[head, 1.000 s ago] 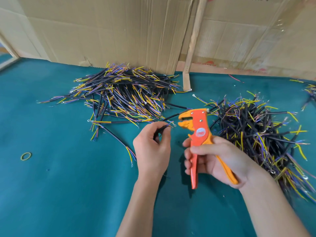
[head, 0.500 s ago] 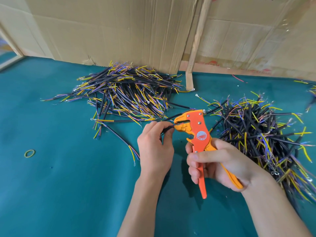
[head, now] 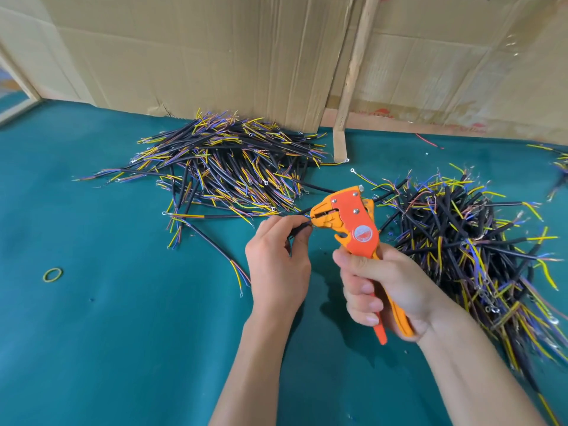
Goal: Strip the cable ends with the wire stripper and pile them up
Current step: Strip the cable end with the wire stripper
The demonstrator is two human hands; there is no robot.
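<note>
Left hand [head: 278,265] fingers pinched the black cable [head: 299,231], its end now fed into the wire stripper [head: 353,224] head; a second ago it was short of it. Right hand [head: 384,285] clamped the handles tighter. Strip under way; piles [head: 227,167] flanked both sides.

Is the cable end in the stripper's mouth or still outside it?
In. The black cable, pinched by the left hand, runs into the wire stripper head's dark slot; the right hand grips the handles.

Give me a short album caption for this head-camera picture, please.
Left hand feeds a black cable into the orange wire stripper gripped by the right hand, between two cable piles.
</note>
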